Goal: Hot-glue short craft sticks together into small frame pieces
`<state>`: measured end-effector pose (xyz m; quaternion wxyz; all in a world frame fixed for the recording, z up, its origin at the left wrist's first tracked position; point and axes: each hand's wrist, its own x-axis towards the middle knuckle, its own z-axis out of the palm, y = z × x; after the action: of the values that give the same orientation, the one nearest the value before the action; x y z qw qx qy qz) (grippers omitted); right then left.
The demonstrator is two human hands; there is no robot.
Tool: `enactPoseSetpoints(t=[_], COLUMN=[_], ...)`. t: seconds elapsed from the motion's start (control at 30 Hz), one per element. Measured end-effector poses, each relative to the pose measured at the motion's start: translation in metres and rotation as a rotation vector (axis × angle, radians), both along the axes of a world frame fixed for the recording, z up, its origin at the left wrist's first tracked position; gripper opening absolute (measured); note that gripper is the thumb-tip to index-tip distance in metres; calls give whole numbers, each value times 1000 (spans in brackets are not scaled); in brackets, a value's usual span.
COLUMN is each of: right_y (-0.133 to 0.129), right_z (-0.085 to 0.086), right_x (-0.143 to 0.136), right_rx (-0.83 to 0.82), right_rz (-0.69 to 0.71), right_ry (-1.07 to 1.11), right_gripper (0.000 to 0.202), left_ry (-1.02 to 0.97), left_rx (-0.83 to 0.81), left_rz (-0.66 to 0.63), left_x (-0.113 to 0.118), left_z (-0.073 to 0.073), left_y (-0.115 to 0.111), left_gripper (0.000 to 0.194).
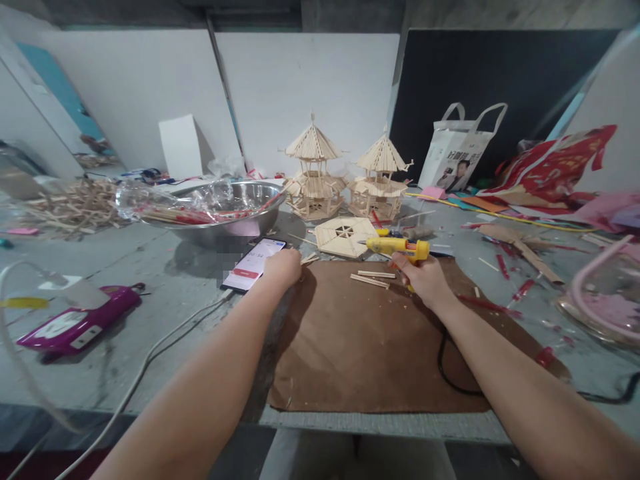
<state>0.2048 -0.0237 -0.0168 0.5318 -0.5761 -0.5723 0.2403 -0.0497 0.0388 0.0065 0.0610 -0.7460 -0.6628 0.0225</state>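
Observation:
My right hand (423, 277) is wrapped round a yellow glue gun (400, 249), whose nozzle points left over the edge of a hexagonal wooden stick panel (343, 235). Beside a lit phone (253, 265), my left hand (283, 268) is closed near a few short sticks (310, 258); what its fingers hold, if anything, is hidden. Several thin sticks (370, 280) lie on the brown mat (345, 340) between my hands.
Two wooden stick pagodas (313, 177) (383, 173) stand behind the panel. A metal bowl (200, 233) with plastic-wrapped sticks is at the left, near a purple power strip (83, 320). A white bag (455, 153) stands back right. Cables cross both sides.

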Motion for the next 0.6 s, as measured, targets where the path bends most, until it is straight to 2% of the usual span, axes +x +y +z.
enactPoseSetpoints(t=[0.13,0.23,0.4,0.5,0.6], right_y=[9,18,25,26,28], right_z=[-1,-3,-7,-10,-17], right_x=[12,28,54,61,64], right_rx=[-6,-91,-152,-250,-333], right_rz=[-169,-240,-377,-348,-258], right_ry=[189,370,391,416,371], right_gripper=[34,28,26,27,29], left_ry=[0,-1,-13,-91,-297], left_rx=[1,2,22,82,162], left_rz=[6,12,32,52,-7], left_x=[2,3,-1,-6,-6], left_z=[-2,-2,2,5,5], left_y=[0,-1,-2,-1,1], left_gripper=[30,31,28,27,29])
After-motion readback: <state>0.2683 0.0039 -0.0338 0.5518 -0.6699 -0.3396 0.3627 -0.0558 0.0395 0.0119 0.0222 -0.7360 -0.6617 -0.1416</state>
